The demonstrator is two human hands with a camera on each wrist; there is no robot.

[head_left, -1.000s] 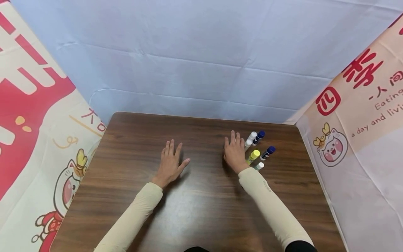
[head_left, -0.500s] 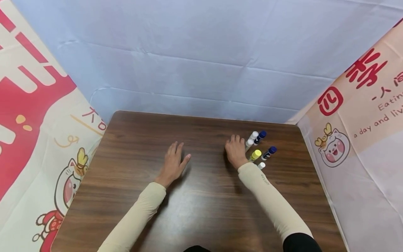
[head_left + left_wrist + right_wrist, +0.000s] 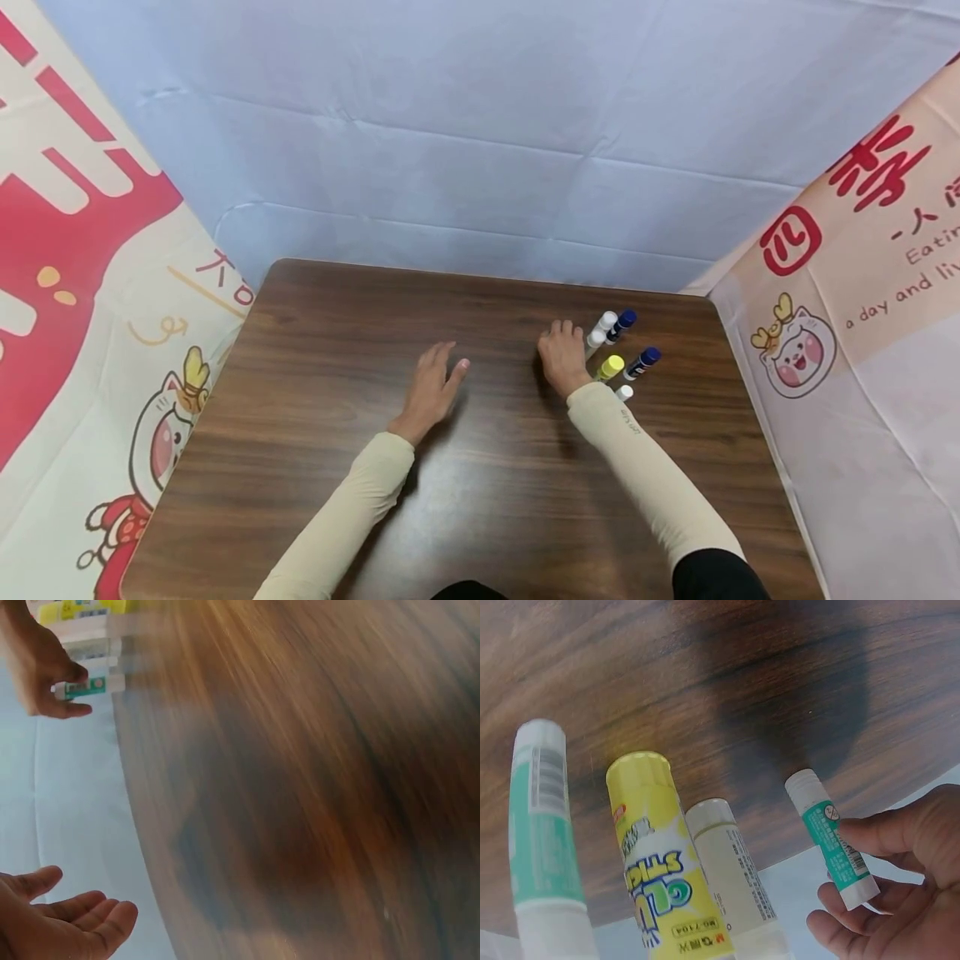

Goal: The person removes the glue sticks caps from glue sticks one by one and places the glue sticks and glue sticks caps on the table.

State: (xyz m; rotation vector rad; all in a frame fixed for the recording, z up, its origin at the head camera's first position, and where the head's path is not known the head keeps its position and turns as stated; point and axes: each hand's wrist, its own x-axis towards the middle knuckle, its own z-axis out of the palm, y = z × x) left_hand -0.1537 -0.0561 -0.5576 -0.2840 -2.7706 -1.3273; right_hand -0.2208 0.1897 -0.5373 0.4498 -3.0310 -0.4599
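While your left hand (image 3: 430,392) is relaxed and free, your right hand (image 3: 562,358) pinches a slim cylindrical glue stick (image 3: 829,834), green-labelled with smooth white ends, between thumb and fingers. Just right of that hand, a fatter yellow stick (image 3: 667,859) stands on the glossy, wood-grained tabletop (image 3: 480,492).

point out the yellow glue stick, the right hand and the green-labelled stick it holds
Yellow glue stick (image 3: 669,859): right wrist view, on its printed label.
Right hand (image 3: 933,883): right wrist view, on its palm.
Green-labelled stick (image 3: 829,841): right wrist view, on its green label.
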